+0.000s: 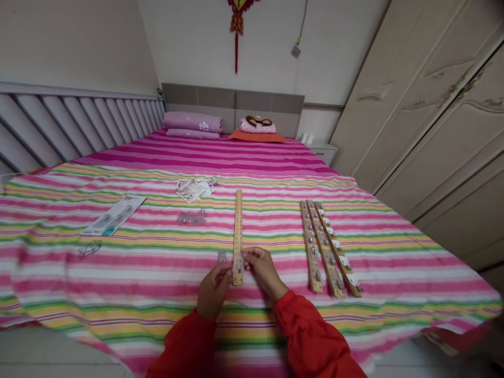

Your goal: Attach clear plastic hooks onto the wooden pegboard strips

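Observation:
A long wooden strip (238, 220) with rows of small holes lies on the striped cover, pointing away from me. Near its close end sits a clear hook (239, 266) with a small metal part, seemingly an adhesive one. My left hand (212, 291) pinches at the hook's left edge, fingers closed. From the other side, my right hand (263, 269) holds the hook's upper right edge between thumb and forefinger. A small clear piece (222, 256) lies just left of the strip. Farther left is a group of loose clear hooks (191, 217).
Three strips bearing hooks (323, 244) lie side by side on the right. Packaging (192, 190) lies beyond the loose hooks. At left are a long hook pack (115, 216) and a wire bundle (90, 249). Pillows (192, 123) rest by the headboard (271, 107); a wardrobe (429, 121) stands right.

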Demonstrator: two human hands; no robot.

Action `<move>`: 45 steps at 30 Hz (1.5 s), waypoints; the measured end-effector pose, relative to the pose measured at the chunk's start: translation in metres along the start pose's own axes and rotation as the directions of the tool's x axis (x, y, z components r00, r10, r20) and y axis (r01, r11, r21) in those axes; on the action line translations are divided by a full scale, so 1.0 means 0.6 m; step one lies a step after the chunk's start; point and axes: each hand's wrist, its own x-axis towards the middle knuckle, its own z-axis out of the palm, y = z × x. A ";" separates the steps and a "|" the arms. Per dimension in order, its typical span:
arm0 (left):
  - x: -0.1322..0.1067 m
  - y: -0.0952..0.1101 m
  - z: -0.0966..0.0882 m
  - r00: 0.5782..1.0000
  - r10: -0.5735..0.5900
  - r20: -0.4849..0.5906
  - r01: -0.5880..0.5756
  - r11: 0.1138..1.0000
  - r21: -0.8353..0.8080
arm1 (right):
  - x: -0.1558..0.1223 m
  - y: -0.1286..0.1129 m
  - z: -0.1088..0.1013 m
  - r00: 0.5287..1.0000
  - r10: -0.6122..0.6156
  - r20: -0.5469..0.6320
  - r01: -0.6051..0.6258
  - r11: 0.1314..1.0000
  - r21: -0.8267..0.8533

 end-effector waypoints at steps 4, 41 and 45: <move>-0.002 -0.016 -0.007 0.997 0.062 -0.048 -0.056 0.991 0.123 | 0.008 0.000 -0.005 0.999 0.027 0.025 -0.026 0.998 -0.055; 0.004 -0.070 0.008 0.840 0.514 0.175 -0.489 0.576 0.654 | 0.018 0.031 -0.011 0.986 -0.164 0.031 0.163 0.902 -0.399; 0.004 -0.061 0.010 0.869 0.470 0.157 -0.448 0.608 0.655 | 0.021 0.038 -0.016 0.971 -0.240 0.011 0.217 0.861 -0.460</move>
